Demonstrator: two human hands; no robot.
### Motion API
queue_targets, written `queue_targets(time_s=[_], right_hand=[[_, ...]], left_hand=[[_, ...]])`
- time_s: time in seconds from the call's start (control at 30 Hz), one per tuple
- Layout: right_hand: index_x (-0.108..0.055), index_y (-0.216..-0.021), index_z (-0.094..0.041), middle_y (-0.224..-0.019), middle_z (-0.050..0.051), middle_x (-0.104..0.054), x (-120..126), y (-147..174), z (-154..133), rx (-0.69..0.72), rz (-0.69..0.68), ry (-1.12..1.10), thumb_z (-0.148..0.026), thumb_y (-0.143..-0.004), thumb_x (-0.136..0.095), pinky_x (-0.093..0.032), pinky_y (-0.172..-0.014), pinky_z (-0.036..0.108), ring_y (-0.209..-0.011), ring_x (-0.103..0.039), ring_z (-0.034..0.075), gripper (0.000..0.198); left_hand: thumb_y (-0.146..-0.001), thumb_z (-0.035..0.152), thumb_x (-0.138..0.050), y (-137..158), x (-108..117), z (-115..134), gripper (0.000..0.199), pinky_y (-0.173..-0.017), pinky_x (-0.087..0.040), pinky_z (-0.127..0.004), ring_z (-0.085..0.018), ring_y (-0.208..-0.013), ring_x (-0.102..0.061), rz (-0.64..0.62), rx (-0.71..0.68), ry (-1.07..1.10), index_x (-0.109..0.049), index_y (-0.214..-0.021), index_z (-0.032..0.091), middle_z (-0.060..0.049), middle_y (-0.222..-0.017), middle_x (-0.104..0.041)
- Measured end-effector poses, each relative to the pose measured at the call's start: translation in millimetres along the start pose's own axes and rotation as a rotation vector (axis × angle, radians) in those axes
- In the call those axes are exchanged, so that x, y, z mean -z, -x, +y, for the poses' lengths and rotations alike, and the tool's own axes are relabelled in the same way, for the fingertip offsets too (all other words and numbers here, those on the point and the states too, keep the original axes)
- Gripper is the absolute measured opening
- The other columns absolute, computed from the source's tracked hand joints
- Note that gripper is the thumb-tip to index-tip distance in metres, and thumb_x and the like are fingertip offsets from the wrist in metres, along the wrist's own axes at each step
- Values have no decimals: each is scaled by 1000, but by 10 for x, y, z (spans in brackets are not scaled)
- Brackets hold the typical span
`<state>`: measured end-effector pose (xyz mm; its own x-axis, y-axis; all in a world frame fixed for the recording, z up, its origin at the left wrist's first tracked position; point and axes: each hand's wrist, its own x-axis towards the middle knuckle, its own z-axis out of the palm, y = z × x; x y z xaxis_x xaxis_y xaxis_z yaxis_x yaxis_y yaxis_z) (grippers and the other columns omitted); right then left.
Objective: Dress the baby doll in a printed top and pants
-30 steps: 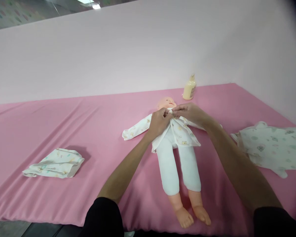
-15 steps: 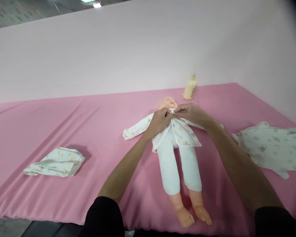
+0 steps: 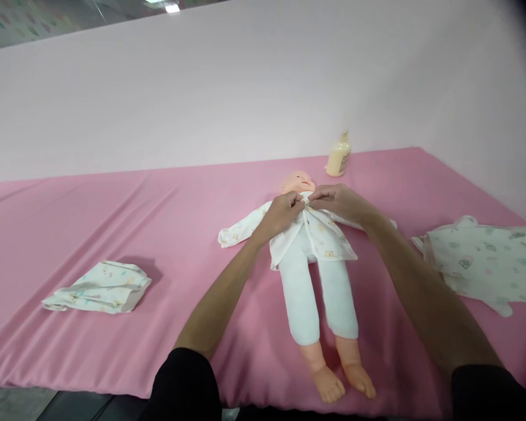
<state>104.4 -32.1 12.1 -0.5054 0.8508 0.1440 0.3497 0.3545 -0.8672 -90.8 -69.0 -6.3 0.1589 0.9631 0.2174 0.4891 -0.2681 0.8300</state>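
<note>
Pink cloth bears a doll, left hand and right hand pinching its jacket near the neck.

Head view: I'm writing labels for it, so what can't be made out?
Jacket, head view: the left hand and right hand hide whether it is fastened at the top.
Printed cloth, head view: cut off by the right edge.
Bottle, head view: its print is too small to read.
</note>
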Motion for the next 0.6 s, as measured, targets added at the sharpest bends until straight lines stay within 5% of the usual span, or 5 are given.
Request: queue_targets(time_s=[0.6], right_hand=[[-67, -90, -20, -99, 6, -69, -82, -163, 195, 279, 2, 333, -26, -89, -54, -44, -77, 32, -86, -61, 19, 14]], left_hand=[[-92, 25, -44, -38, 61, -59, 15, -64, -27, -26, -12, -68, -43, -51, -288, -379, -50, -80, 18, 1, -76, -56]])
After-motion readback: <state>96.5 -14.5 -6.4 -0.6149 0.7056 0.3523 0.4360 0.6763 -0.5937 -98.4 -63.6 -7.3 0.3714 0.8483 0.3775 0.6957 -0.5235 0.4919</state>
